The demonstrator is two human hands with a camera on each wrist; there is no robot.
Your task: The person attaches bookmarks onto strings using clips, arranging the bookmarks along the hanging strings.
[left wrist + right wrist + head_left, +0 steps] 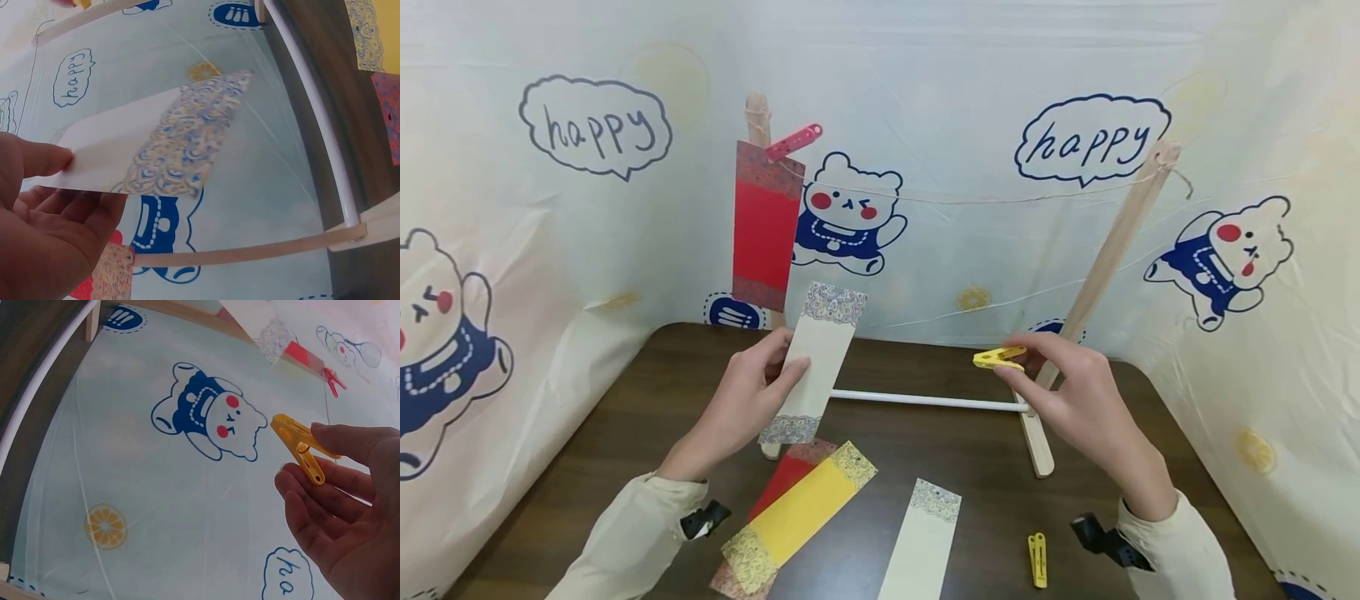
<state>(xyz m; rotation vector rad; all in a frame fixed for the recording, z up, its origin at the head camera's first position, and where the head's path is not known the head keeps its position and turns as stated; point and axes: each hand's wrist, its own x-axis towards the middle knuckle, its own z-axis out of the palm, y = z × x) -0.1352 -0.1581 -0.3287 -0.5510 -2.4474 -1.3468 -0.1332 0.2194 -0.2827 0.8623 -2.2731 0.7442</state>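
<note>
A cream paper strip with blue lace-patterned ends (pixel 820 358) is pinched between thumb and fingers of my left hand (pixel 748 392), raised above the table. My right hand (pixel 1075 383) pinches a yellow clothespin (pixel 998 358) by its handle ends; in the right wrist view the clothespin (pixel 300 447) points away from the palm. Behind the left hand, a red strip (pixel 766 221) hangs from a string (pixel 970 201), held by a pink clothespin (pixel 795 142). The string runs between two wooden posts, the right one (pixel 1108 258) leaning outward.
A white rod (pixel 925 400) joins the posts low down. On the dark table (pixel 662 417) lie a yellow strip (pixel 801 517) over a red one (pixel 786 475), another cream strip (pixel 921 550) and a second yellow clothespin (pixel 1037 560). A printed cloth (pixel 947 67) stands behind.
</note>
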